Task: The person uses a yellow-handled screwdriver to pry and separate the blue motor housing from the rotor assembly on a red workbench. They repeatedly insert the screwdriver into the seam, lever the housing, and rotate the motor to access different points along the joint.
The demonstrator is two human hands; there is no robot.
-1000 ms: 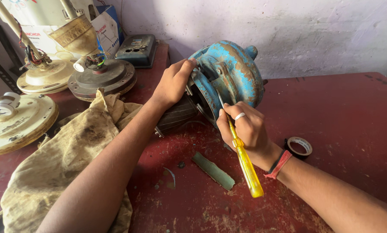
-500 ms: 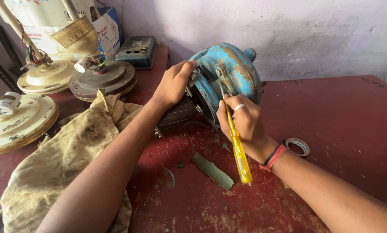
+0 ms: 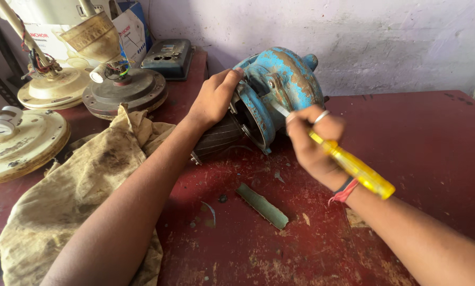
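While left hand [image 3: 213, 100] grips blue pump [image 3: 280, 90], right hand [image 3: 314, 143] clamps yellow screwdriver [image 3: 354, 168], scuffed red table [image 3: 433, 159] beneath pump, purple wall [image 3: 380, 37] behind, stained cloth [image 3: 78, 190] left.

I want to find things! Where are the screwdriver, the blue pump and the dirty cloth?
screwdriver [image 3: 356, 168], head view, yellow handle.
blue pump [image 3: 282, 79], head view, rusty casing.
dirty cloth [image 3: 89, 180], head view, stained middle.

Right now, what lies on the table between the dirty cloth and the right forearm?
In the head view, a flat green strip lies on the scuffed red table, between the cloth and the forearm.
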